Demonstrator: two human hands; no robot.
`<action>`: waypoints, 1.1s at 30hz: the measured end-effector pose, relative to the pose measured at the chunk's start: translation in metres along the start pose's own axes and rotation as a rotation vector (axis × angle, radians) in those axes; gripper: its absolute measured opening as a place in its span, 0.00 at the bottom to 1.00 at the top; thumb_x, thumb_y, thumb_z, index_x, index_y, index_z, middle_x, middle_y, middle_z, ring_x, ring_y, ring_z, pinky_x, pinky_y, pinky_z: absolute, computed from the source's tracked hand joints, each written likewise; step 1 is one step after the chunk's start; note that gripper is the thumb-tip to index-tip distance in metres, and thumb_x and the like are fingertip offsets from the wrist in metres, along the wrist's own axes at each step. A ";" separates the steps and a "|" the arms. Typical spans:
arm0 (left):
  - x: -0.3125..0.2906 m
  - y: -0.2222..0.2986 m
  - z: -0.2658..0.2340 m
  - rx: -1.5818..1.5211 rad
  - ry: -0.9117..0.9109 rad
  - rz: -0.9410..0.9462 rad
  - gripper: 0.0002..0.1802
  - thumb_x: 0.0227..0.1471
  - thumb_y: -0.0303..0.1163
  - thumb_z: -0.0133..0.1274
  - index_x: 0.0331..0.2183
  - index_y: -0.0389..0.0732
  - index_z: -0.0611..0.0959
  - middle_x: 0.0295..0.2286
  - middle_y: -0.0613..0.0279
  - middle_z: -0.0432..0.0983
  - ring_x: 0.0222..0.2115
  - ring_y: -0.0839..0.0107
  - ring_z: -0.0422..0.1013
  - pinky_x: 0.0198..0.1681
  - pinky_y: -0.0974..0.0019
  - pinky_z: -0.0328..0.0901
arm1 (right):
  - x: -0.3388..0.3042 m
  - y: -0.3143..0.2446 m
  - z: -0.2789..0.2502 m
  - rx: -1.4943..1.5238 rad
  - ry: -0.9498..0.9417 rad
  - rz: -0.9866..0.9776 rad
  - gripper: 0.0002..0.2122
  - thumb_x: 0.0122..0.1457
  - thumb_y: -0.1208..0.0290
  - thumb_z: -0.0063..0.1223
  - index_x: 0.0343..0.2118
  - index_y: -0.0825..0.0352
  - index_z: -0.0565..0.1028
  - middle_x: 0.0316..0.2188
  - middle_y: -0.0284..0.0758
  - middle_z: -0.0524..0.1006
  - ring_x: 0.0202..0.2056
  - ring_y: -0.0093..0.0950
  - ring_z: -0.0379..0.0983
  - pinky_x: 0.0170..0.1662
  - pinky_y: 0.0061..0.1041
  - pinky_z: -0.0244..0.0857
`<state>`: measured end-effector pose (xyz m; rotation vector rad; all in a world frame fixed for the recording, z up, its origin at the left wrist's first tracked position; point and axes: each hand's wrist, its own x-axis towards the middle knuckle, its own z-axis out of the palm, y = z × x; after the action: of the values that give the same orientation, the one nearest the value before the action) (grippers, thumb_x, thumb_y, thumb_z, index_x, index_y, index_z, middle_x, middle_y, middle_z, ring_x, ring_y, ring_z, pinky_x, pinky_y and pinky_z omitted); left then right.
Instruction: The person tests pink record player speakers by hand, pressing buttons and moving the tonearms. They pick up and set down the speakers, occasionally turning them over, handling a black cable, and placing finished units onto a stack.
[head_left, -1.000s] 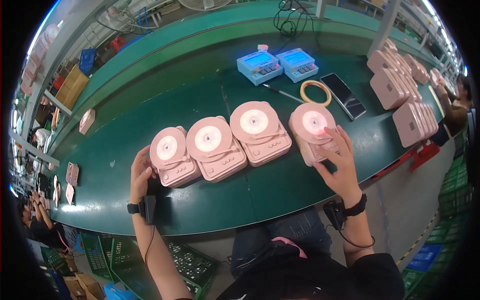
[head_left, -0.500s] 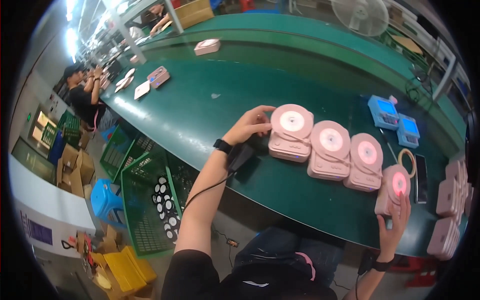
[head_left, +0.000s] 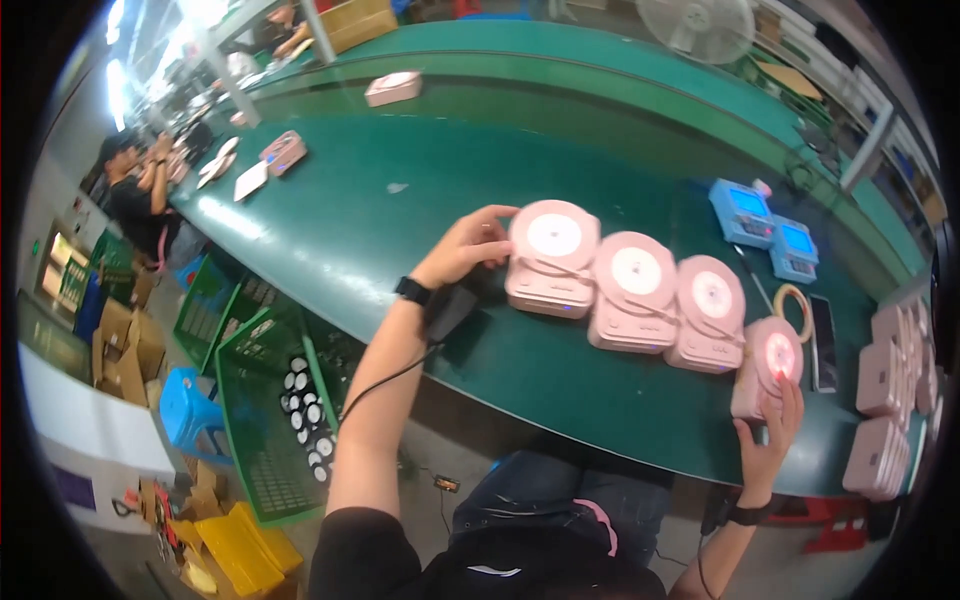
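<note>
The view has swung left since a second ago; the rightmost record player (head_left: 752,396), on the surface (head_left: 560,392) at the row's end, has paled from red, seemingly the one being worked. The right hand (head_left: 768,449) spreads wide over it; the left hand (head_left: 464,250), loosely parted, meets the leftmost record player (head_left: 548,296).

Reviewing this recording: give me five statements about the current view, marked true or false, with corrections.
1. The left hand is beside the leftmost pink round-topped turntable. True.
2. The right hand is on the white card. False: the right hand is at the rightmost pink round-topped turntable.
3. The left light-blue boxy device has a dark screen. False: that screen glows blue.
4. The yellow ring lies just left of the flat black phone. True.
5. The green plastic crate holding black-and-white round parts is below the tabletop. True.
</note>
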<state>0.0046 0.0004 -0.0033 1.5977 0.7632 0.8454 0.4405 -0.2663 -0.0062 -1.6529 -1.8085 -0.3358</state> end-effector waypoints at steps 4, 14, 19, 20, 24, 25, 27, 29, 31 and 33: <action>-0.011 0.004 -0.009 0.009 0.032 -0.012 0.29 0.50 0.30 0.55 0.53 0.37 0.67 0.27 0.66 0.70 0.27 0.79 0.67 0.28 0.77 0.61 | 0.008 -0.007 0.008 0.007 -0.013 0.037 0.18 0.40 0.67 0.67 0.35 0.68 0.75 0.54 0.42 0.67 0.57 0.47 0.58 0.57 0.41 0.54; -0.003 0.008 0.002 0.088 0.014 -0.021 0.31 0.50 0.34 0.51 0.54 0.34 0.66 0.30 0.65 0.71 0.28 0.79 0.66 0.30 0.78 0.60 | 0.003 0.000 0.005 0.035 0.055 0.020 0.21 0.35 0.68 0.69 0.36 0.63 0.77 0.54 0.40 0.68 0.56 0.45 0.59 0.56 0.42 0.56; -0.005 0.008 0.000 0.095 0.031 -0.025 0.29 0.51 0.32 0.51 0.54 0.35 0.66 0.29 0.65 0.70 0.28 0.79 0.67 0.29 0.78 0.60 | 0.003 0.000 0.005 0.016 0.033 0.008 0.25 0.35 0.70 0.69 0.41 0.59 0.75 0.54 0.41 0.68 0.57 0.46 0.59 0.57 0.42 0.56; -0.005 0.007 0.000 0.094 0.032 -0.025 0.30 0.50 0.33 0.51 0.54 0.34 0.66 0.29 0.65 0.71 0.28 0.79 0.67 0.29 0.78 0.60 | 0.003 0.000 0.005 0.010 0.029 0.007 0.25 0.35 0.69 0.69 0.42 0.59 0.75 0.54 0.41 0.68 0.57 0.46 0.59 0.57 0.42 0.56; -0.005 0.009 -0.001 0.107 0.039 -0.024 0.30 0.50 0.33 0.52 0.54 0.35 0.67 0.29 0.65 0.71 0.28 0.79 0.67 0.29 0.77 0.60 | 0.004 -0.001 0.005 0.009 0.027 0.006 0.25 0.36 0.68 0.69 0.42 0.58 0.75 0.54 0.41 0.68 0.57 0.46 0.59 0.57 0.42 0.56; -0.005 0.008 -0.001 0.106 0.035 -0.023 0.30 0.50 0.33 0.52 0.54 0.35 0.67 0.29 0.65 0.71 0.28 0.79 0.67 0.29 0.77 0.60 | 0.004 -0.001 0.005 0.013 0.030 0.006 0.24 0.36 0.67 0.69 0.42 0.58 0.75 0.54 0.41 0.68 0.57 0.46 0.59 0.57 0.42 0.56; -0.003 0.007 0.000 0.110 0.032 -0.016 0.30 0.50 0.33 0.52 0.54 0.35 0.67 0.29 0.66 0.70 0.28 0.79 0.67 0.28 0.78 0.60 | 0.004 -0.001 0.005 0.013 0.035 0.008 0.24 0.36 0.67 0.69 0.42 0.58 0.76 0.54 0.41 0.68 0.57 0.46 0.59 0.57 0.42 0.56; -0.003 0.006 0.000 0.111 0.025 -0.009 0.30 0.50 0.33 0.52 0.54 0.35 0.67 0.29 0.66 0.70 0.28 0.79 0.67 0.28 0.78 0.60 | 0.004 -0.001 0.004 0.018 0.032 0.016 0.24 0.37 0.67 0.69 0.41 0.59 0.76 0.54 0.41 0.68 0.57 0.46 0.59 0.57 0.42 0.55; -0.004 0.006 0.000 0.124 0.031 -0.020 0.32 0.50 0.36 0.53 0.54 0.34 0.67 0.29 0.67 0.70 0.28 0.81 0.66 0.28 0.79 0.59 | 0.004 -0.002 0.004 0.016 0.034 0.024 0.23 0.37 0.67 0.69 0.41 0.59 0.76 0.54 0.41 0.68 0.57 0.46 0.59 0.57 0.42 0.55; -0.004 0.005 -0.001 0.128 0.028 -0.023 0.32 0.49 0.38 0.53 0.54 0.33 0.66 0.30 0.67 0.70 0.28 0.81 0.66 0.27 0.80 0.59 | 0.006 -0.004 0.006 0.041 0.048 0.037 0.22 0.34 0.68 0.70 0.38 0.60 0.77 0.54 0.38 0.69 0.57 0.44 0.59 0.57 0.42 0.55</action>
<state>0.0022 -0.0036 0.0015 1.6894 0.8688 0.8180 0.4353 -0.2585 -0.0060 -1.6340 -1.7361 -0.3171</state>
